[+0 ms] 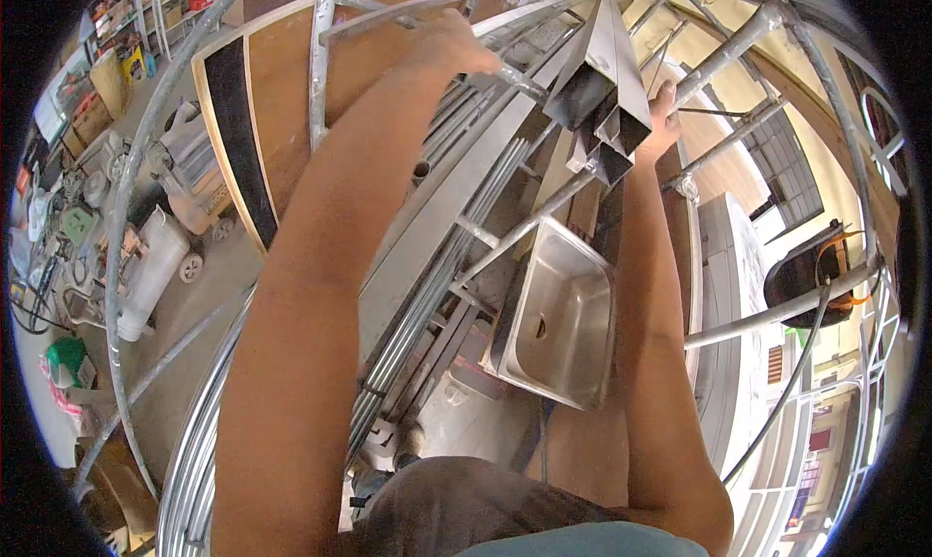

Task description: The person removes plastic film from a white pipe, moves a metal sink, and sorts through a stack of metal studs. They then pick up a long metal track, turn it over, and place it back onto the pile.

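My left hand (454, 49) is closed over a grey crossbar (522, 81) of the pipe rack, up at the top middle. My right hand (660, 128) is at the right side of a bundle of rectangular metal tubes (621, 91), whose open ends point toward me. Its thumb sticks up, and its other fingers are partly hidden by the tubes. The bundle lies above a slanting rack pipe (544, 217). Below it sits a stainless steel sink basin (563, 314), between my forearms.
Long thin metal pipes (417, 305) lie on the rack to the left of the sink. A wooden panel with a black strip (233, 111) leans at the left. Machines and a white cylinder (155, 266) stand on the floor beyond. A black container (806, 280) hangs at the right.
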Available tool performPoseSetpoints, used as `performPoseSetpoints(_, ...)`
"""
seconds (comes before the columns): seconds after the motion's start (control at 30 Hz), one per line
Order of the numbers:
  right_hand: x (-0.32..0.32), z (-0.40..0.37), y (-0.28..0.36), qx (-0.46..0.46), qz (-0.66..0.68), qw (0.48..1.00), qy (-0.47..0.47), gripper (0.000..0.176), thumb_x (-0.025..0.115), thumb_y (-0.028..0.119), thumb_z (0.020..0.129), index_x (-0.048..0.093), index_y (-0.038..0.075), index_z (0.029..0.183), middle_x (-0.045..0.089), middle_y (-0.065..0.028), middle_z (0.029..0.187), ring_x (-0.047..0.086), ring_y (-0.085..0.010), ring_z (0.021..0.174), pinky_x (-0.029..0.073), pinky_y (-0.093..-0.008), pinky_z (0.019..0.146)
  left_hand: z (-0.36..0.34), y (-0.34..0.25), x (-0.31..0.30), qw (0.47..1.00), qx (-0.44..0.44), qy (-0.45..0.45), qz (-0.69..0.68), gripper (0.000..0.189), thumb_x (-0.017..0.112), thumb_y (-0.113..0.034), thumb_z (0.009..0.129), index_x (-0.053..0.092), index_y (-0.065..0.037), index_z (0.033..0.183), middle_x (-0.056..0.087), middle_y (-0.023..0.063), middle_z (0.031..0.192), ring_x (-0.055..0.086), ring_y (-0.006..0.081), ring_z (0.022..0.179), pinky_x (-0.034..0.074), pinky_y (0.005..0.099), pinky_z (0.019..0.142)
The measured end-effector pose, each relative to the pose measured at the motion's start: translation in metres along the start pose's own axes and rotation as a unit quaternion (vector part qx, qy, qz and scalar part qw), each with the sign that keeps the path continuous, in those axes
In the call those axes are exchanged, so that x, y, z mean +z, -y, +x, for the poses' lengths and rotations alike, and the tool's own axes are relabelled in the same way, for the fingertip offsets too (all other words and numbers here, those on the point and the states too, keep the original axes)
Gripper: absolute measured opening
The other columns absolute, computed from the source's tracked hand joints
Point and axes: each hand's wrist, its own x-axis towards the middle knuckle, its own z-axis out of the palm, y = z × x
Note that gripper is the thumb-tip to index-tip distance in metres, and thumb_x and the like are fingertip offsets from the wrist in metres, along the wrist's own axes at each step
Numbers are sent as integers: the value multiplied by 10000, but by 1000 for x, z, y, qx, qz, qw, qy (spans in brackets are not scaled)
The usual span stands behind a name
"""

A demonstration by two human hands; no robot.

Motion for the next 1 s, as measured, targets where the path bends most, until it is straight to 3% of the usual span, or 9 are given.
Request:
performPoseSetpoints(0.13,6,-13,22,31,-9,999,0,617,634,492,887,652,-124,902,648,-108,792,588,-195,761,470,-348,731,20,28,-27,997,65,29,33,750,813,-418,587,623,6,1176,625,218,1191,618,332,1109,498,415,942)
performPoseSetpoints(0.2,9,-17,23,-27,13,999,-34,651,608,529,885,656,-120,902,646,-119,776,581,-194,737,467,-351,719,17,21,-25,995,65,-20,76,714,808,-406,588,640,7,1145,640,214,1157,621,337,1100,503,418,932)
performPoseSetpoints(0.27,7,-11,17,6,-23,999,-41,613,601,510,881,662,-99,907,647,-128,749,581,-195,716,465,-351,712,5,9,-21,995,65,-21,77,652,790,-394,628,650,5,1125,641,212,1154,630,335,1076,507,437,915)
performPoseSetpoints(0.33,6,-18,34,17,-76,996,-35,569,589,481,892,668,-82,895,642,-107,719,580,-187,713,463,-354,717,-1,-5,-15,955,161,-151,196,559,740,-401,720,655,3,1097,646,211,1124,643,332,1032,506,446,905)
performPoseSetpoints(0.4,10,-17,33,8,-51,998,-44,554,582,472,897,670,-75,884,639,-101,707,577,-184,705,462,-351,713,-3,-31,-9,954,245,-170,25,612,657,-532,802,628,-23,1141,641,207,1097,613,338,1048,485,443,909)
performPoseSetpoints(0.47,6,-22,30,3,-29,998,-54,540,575,462,902,671,-69,873,635,-95,694,574,-182,696,461,-349,709,-28,-63,-11,923,268,-52,-272,630,602,-567,839,635,-10,1130,638,210,1091,613,345,1041,470,435,918)
performPoseSetpoints(0.53,7,-22,33,-1,-24,999,-45,530,572,450,906,669,-69,859,634,-103,694,575,-185,691,461,-349,708,-37,-79,-10,905,239,118,-332,678,595,-600,831,623,-10,1165,627,230,1131,601,354,1078,452,418,947)
performPoseSetpoints(0.7,10,-31,51,-22,-55,996,-68,539,570,458,904,655,-69,834,611,-111,677,570,-180,702,459,-349,714,-36,-103,25,952,205,6,-228,824,698,-639,699,606,44,1150,628,254,1142,595,361,1113,442,418,971)
performPoseSetpoints(1.0,9,-22,37,21,-51,998,-42,521,569,456,907,621,-51,798,559,-82,661,509,-164,671,441,-338,675,-18,-111,13,945,258,30,-198,708,743,-451,694,594,50,1170,653,242,1087,633,344,1039,477,391,921)
